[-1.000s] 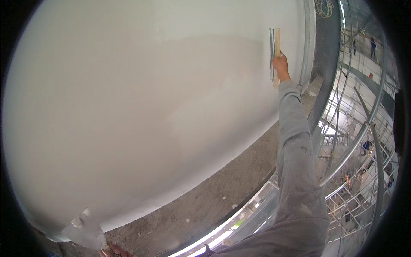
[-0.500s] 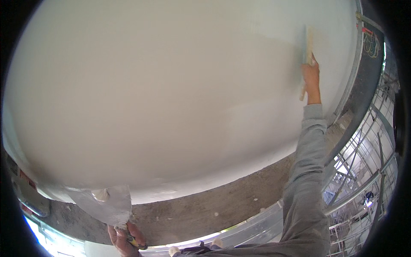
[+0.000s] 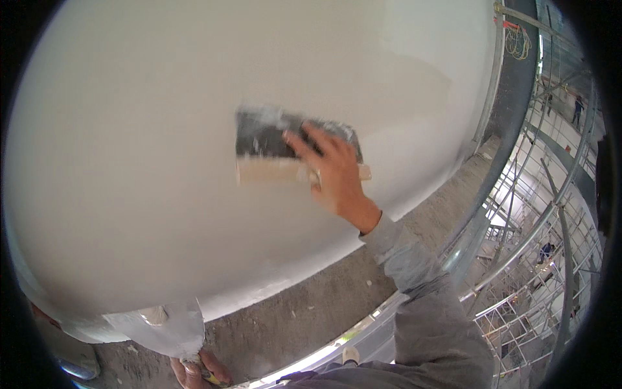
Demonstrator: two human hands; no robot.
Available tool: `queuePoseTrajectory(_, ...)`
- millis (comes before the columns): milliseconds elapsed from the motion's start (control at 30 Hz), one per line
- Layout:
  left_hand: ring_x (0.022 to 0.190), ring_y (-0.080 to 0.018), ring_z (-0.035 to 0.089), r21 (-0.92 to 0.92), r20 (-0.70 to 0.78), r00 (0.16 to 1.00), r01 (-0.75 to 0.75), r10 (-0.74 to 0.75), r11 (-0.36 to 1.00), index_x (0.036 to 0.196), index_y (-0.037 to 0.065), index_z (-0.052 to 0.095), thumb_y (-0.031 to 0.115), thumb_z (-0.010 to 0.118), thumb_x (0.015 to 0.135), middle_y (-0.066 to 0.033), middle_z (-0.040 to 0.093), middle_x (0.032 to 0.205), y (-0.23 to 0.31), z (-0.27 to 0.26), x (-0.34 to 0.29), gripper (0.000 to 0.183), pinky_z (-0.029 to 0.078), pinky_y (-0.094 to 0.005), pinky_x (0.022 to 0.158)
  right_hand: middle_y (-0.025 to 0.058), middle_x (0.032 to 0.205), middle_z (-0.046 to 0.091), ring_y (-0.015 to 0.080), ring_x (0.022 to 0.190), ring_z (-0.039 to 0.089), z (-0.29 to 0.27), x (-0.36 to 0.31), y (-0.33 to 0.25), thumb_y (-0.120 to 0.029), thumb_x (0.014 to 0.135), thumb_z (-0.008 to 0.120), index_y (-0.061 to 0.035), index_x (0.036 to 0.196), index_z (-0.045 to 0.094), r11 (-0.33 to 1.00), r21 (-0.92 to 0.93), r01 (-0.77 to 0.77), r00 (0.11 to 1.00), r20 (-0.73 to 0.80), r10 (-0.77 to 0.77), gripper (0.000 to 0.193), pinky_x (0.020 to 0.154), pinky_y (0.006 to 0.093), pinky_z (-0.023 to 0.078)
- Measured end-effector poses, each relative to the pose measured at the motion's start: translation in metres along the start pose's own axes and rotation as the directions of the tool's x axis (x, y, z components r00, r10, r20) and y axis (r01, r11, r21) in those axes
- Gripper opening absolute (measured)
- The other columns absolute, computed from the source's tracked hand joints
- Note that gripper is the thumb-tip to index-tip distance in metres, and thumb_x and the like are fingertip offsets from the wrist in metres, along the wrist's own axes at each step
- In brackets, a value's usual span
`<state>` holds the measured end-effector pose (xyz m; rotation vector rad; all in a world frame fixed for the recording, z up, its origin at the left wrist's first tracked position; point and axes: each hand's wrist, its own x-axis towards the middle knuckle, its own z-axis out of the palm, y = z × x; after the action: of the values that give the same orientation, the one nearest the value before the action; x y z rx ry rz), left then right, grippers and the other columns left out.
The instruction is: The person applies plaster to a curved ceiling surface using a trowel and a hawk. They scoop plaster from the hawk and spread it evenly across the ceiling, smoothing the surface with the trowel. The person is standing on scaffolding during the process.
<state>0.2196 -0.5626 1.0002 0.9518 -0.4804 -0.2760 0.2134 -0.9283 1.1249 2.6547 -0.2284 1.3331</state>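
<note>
My right hand (image 3: 340, 172) is closed on a wide plastering trowel, its fingers lying across the dark blade (image 3: 262, 137), which is smeared with white plaster. A pale wooden strip (image 3: 269, 172) runs along the trowel's lower edge. The trowel lies against the smooth off-white wall (image 3: 162, 214), near its middle. At the lower left, my left hand (image 3: 199, 373) grips the handle of a broad putty knife (image 3: 172, 334), blade up. A lump of white putty (image 3: 154, 316) sits on that blade.
A rough grey concrete ledge (image 3: 311, 298) runs below the wall. To the right stands metal scaffolding (image 3: 518, 279), with people (image 3: 578, 110) far off beyond it. A coil of wire (image 3: 517, 42) hangs at the upper right. Part of a shoe (image 3: 350, 354) shows at the bottom.
My right hand has swept the trowel from the wall's right side leftward and down to its middle. The trowel has turned from upright to lengthwise. My left hand still holds the putty knife low.
</note>
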Motion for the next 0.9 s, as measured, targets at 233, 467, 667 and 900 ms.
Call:
queuePoseTrajectory(233, 0.057, -0.0256, 0.060, 0.122, 0.175, 0.978, 0.090, -0.110, 0.988, 0.125, -0.008, 0.033, 0.037, 0.054, 0.084, -0.0205, 0.057, 0.079, 0.002, 0.010, 0.010, 0.064, 0.052, -0.0364, 0.049, 0.0093, 0.119, 0.056, 0.0252, 0.099, 0.056, -0.055, -0.065, 0.008, 0.012, 0.067, 0.055, -0.0161, 0.125, 0.050, 0.903, 0.428, 0.030, 0.998, 0.041, -0.053, 0.065, 0.084, 0.0389, 0.044)
queuePoseTrajectory(467, 0.051, -0.0138, 0.050, 0.193, 0.468, 0.820, 0.269, -0.329, 0.944, 0.106, -0.006, 0.048, 0.020, 0.048, 0.087, -0.0082, 0.052, 0.063, -0.018, 0.073, 0.023, 0.032, 0.041, -0.0255, 0.047, 0.0093, 0.106, 0.061, 0.0243, 0.097, 0.059, -0.079, -0.117, 0.030, 0.005, 0.072, 0.056, -0.0028, 0.115, 0.054, -0.392, 0.919, 0.050, 0.965, 0.056, 0.254, 0.044, 0.085, 0.0374, 0.048)
queuePoseTrajectory(667, 0.056, -0.0133, 0.051, -0.028, 0.588, 0.777, 0.300, -0.227, 0.954, 0.106, -0.004, 0.045, 0.023, 0.046, 0.092, -0.0102, 0.053, 0.078, -0.029, 0.131, 0.032, 0.030, 0.043, -0.0253, 0.049, 0.0108, 0.103, 0.060, 0.0214, 0.091, 0.059, -0.093, -0.146, 0.037, 0.005, 0.064, 0.060, -0.0014, 0.105, 0.059, 0.297, 0.863, -0.409, 0.909, 0.358, 0.214, 0.041, 0.077, 0.0327, 0.048)
queuePoseTrajectory(900, 0.064, -0.0170, 0.055, 0.416, 0.586, 0.787, -0.496, 0.193, 0.762, 0.101, -0.001, 0.045, 0.015, 0.050, 0.091, -0.0097, 0.053, 0.077, -0.053, 0.165, 0.075, 0.019, 0.045, -0.0298, 0.053, 0.0081, 0.088, 0.052, 0.0202, 0.080, 0.057, -0.093, -0.155, 0.082, 0.010, 0.064, 0.059, -0.0008, 0.100, 0.051, -0.735, 0.546, -0.402, 0.602, 0.762, 0.236, 0.038, 0.072, 0.0324, 0.048)
